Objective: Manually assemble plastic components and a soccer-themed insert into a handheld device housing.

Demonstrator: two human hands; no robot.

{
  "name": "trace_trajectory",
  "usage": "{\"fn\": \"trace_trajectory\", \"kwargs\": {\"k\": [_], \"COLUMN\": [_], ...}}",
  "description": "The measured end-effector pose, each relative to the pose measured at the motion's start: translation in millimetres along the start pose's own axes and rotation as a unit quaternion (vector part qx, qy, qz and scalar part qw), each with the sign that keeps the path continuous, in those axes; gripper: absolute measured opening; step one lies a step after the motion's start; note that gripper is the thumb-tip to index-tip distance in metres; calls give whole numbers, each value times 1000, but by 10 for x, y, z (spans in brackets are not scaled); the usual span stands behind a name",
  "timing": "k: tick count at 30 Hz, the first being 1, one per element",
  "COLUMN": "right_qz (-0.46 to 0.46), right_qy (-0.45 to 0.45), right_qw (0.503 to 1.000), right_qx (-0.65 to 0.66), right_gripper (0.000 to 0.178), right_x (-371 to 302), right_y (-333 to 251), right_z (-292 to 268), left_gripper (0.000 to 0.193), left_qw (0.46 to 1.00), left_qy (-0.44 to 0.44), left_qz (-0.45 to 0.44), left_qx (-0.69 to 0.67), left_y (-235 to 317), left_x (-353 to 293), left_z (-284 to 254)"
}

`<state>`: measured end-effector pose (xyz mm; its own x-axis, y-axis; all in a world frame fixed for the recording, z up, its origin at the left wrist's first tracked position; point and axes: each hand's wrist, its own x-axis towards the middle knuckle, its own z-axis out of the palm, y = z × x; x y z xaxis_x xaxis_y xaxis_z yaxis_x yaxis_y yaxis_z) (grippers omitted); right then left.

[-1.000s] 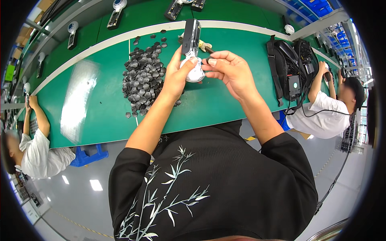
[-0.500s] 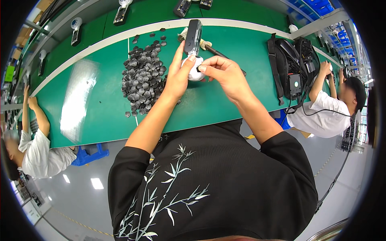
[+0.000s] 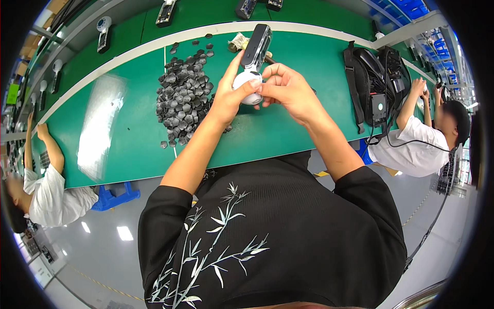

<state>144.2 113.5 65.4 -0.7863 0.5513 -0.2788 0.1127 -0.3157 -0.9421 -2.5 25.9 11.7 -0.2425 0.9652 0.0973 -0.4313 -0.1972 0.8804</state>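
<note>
My left hand [image 3: 230, 95] grips a device with a white ball-shaped head [image 3: 246, 88] and a long dark body [image 3: 256, 47] with a clear side. The body points away from me, tilted slightly right. The left thumb lies across the ball. At the ball's right side my right hand [image 3: 288, 92] has thumb and forefinger pinched together, touching it; whatever lies between the fingertips is hidden. A dark patch shows on the ball near the right fingers. Left of my hands spreads a heap of small black pentagonal pieces [image 3: 182, 98] on the green table [image 3: 278, 139].
Behind the device lies a tool with a cloth-wrapped head [image 3: 237, 42]. A black backpack [image 3: 368, 77] with cables stands at the right. Clear plastic sheeting [image 3: 101, 123] lies at left. Similar devices [image 3: 104, 33] sit on a green strip [image 3: 128, 33] beyond. People work at both sides.
The device has turned and its body leans more to the right. My right fingers have shifted slightly around the ball. Devices on the far strip have moved right.
</note>
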Motion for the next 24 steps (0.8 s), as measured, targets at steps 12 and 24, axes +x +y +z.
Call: {"fn": "trace_trajectory", "kwargs": {"k": [12, 24], "right_qz": [-6, -236], "right_qy": [-1, 42], "right_qw": [980, 839], "right_qx": [197, -488], "right_gripper": [16, 15], "right_x": [-10, -9], "right_y": [120, 756], "right_z": [-43, 387], "left_gripper": [71, 57], "left_qw": [993, 987], "left_qy": [-8, 33], "left_qz": [13, 80], "left_qx": [-118, -135], "left_y": [70, 217], "left_x": [-36, 71], "left_z": [10, -279]}}
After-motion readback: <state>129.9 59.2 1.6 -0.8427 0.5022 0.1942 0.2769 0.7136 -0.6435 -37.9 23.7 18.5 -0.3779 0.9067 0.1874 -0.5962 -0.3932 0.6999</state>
